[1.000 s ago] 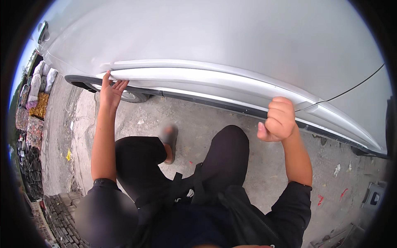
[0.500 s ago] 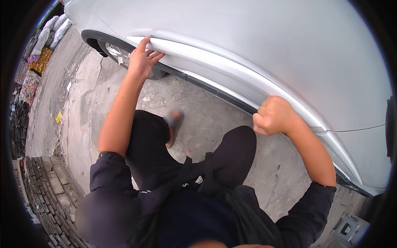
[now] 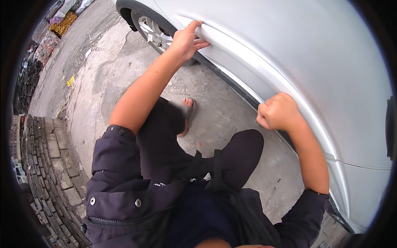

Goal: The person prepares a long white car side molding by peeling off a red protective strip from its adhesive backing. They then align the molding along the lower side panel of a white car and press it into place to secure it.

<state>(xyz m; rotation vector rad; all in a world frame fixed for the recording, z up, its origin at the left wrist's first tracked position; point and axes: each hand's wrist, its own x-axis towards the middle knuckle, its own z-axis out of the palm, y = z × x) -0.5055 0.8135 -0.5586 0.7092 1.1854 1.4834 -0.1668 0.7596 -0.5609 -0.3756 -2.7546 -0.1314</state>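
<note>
My left hand (image 3: pixel 187 43) rests at the front end of a raised silver trim strip (image 3: pixel 244 50) on the lower side of a silver car (image 3: pixel 314 74). Its thumb touches the strip's upper edge, while the other fingers are spread apart along the lower side. Farther right along the same strip, my right hand (image 3: pixel 279 111) is closed in a fist against or just over its surface. No object shows in the fist. Below the strip runs a dark sill edge (image 3: pixel 237 89).
The car's wheel (image 3: pixel 152 34) is beyond my left hand. My sandalled foot (image 3: pixel 189 111) and bent knees are close to the car on cracked concrete (image 3: pixel 111 70). Stacked bricks (image 3: pixel 53 165) stand at left, with baled scrap (image 3: pixel 47 45) farther off and a yellow scrap (image 3: pixel 70 80) on the ground.
My view has shifted, so the car, wheel and left hand appear farther right and higher. My left hand stays at the strip's end; my right hand remains a fist near the strip.
</note>
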